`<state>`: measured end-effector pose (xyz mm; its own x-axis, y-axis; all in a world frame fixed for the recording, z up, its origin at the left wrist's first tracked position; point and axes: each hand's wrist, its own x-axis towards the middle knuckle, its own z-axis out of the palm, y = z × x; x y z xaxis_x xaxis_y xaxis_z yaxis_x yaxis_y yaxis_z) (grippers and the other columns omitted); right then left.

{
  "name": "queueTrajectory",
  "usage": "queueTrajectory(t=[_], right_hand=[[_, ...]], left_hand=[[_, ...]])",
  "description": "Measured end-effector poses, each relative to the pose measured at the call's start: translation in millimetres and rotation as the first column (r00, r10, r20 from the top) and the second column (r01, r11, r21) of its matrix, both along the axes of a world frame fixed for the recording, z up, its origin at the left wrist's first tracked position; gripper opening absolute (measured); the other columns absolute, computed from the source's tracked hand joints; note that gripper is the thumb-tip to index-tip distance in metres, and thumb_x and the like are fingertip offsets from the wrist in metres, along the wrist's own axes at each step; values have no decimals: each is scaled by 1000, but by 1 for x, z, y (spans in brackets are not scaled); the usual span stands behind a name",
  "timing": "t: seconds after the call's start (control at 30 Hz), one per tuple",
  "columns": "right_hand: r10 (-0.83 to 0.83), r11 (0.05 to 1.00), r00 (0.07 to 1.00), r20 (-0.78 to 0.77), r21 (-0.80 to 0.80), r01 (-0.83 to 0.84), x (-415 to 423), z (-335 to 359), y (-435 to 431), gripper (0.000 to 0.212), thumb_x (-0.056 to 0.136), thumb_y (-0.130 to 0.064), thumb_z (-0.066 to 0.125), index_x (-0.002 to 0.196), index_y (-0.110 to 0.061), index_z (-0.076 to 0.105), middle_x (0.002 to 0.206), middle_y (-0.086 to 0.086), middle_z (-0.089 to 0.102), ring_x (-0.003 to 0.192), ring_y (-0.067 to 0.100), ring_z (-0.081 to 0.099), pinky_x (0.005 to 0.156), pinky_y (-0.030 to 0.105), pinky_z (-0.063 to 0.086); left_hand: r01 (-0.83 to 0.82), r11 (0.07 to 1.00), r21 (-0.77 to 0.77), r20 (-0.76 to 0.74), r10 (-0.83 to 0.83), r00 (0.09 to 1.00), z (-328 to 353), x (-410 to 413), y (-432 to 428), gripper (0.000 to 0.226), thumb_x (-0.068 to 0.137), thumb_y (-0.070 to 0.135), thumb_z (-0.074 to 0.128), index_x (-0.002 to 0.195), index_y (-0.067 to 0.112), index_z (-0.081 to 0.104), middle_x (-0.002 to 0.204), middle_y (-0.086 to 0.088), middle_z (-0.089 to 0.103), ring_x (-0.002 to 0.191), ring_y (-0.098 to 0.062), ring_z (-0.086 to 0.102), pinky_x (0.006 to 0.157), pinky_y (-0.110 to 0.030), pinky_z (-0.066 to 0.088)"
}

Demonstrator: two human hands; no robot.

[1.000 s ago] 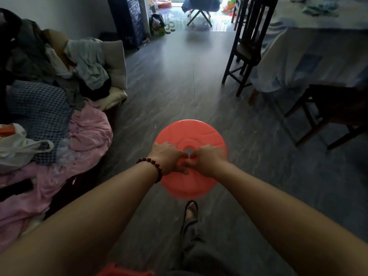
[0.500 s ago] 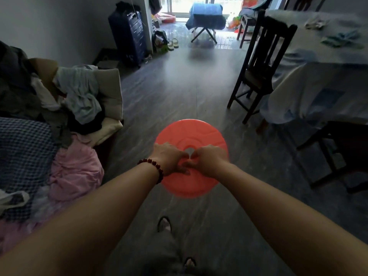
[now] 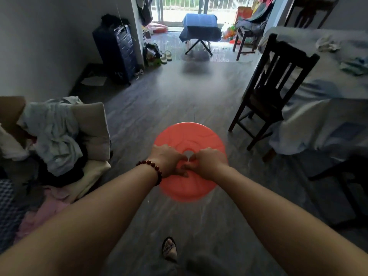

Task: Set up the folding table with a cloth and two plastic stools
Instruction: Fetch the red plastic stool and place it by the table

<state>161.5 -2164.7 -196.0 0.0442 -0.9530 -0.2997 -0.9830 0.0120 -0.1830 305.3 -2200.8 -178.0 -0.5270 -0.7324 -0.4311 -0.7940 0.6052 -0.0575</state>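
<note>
Both bare arms reach straight forward and slightly down, drawing together in the middle. The left hand (image 3: 168,160) and right hand (image 3: 209,162) sit side by side, knuckles up, fingers curled into the centre hole of the red stool (image 3: 191,135), gripping it. A beaded bracelet (image 3: 157,168) circles the left wrist. One sandalled foot (image 3: 169,249) shows below

Dim room; daylight pours through the far window (image 3: 179,8), glaring on the floor (image 3: 199,82) beneath. Wide-angle bending stretches the edges, and motion blur softens the lower frame
</note>
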Motion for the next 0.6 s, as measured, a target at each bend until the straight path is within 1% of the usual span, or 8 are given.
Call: queueTrajectory(t=[0.07,0.27,0.47,0.6], right_hand=[[-4,1000,1000,4,1,4,-5,3,-35,47,83,-66,50,110,-31,68,112,8,67,105,28,61,78,30,43],[-5,1000,1000,22,21,5,-29,1,-141,49,84,-66,50,108,-29,68,112,9,67,105,28,61,74,30,41],[-12,1000,1000,18,15,12,-78,-12,-273,47,83,-65,52,109,-30,68,112,8,67,105,28,61,78,31,44],[-16,1000,1000,18,7,16,-122,-5,-366,47,82,-65,53,112,-31,67,114,7,67,106,27,61,82,32,45]], left_hand=[[11,1000,0,1,-11,1000,1,-4,-36,60,78,73,49,131,44,45,126,-2,56,120,-27,49,93,-40,40],[38,999,15,2,-38,999,-2,-27,-144,61,78,73,46,132,44,44,126,-3,56,120,-27,49,94,-40,39],[50,999,3,0,-50,999,-15,-74,-276,63,77,75,46,132,43,45,126,-4,56,119,-28,50,93,-39,38],[38,999,7,-17,-38,999,-10,-119,-368,63,78,73,47,133,43,44,127,-4,55,120,-28,49,95,-40,37]])
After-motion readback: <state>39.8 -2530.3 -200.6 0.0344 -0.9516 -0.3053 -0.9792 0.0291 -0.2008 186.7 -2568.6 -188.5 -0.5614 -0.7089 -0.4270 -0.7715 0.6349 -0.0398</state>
